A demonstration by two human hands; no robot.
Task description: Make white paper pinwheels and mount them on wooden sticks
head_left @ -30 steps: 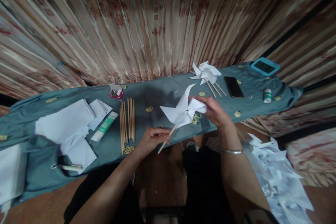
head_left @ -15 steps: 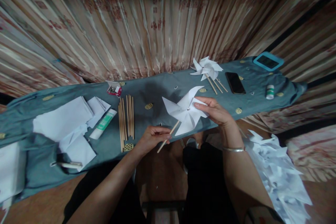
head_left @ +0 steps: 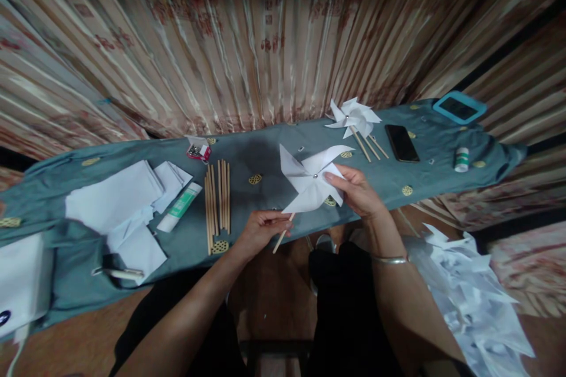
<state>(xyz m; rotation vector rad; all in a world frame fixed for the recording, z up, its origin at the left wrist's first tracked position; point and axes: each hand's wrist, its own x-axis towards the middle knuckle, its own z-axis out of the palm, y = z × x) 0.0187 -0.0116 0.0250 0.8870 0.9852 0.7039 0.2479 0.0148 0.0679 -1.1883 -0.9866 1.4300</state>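
Observation:
A white paper pinwheel [head_left: 305, 185] with a shiny pin at its centre is held above the front edge of the cloth-covered table [head_left: 269, 156]. My left hand [head_left: 264, 232] pinches its wooden stick [head_left: 279, 240] below the blades. At the pinwheel's right side, my right hand [head_left: 357, 191] is closed on a blade, thumb near the pin. Left of my hands lie several wooden sticks [head_left: 224, 197] in a row. Beyond them is a small red box of pins [head_left: 198, 149]. Finished-looking pinwheels [head_left: 356, 115] rest at the table's back right.
To the left are stacked white paper [head_left: 112, 188], a glue stick [head_left: 180, 206], a pen [head_left: 119, 273] and a white device [head_left: 22, 283]. Rightward lie a phone [head_left: 401, 142], a blue-framed device [head_left: 460, 107] and another glue stick [head_left: 461, 159]. Many pinwheels [head_left: 473, 300] fill the lower right beside my arm.
The pinwheel's blades have turned a little on the stick, with my right hand still at a blade. My left hand keeps its hold. The whole view has shifted slightly.

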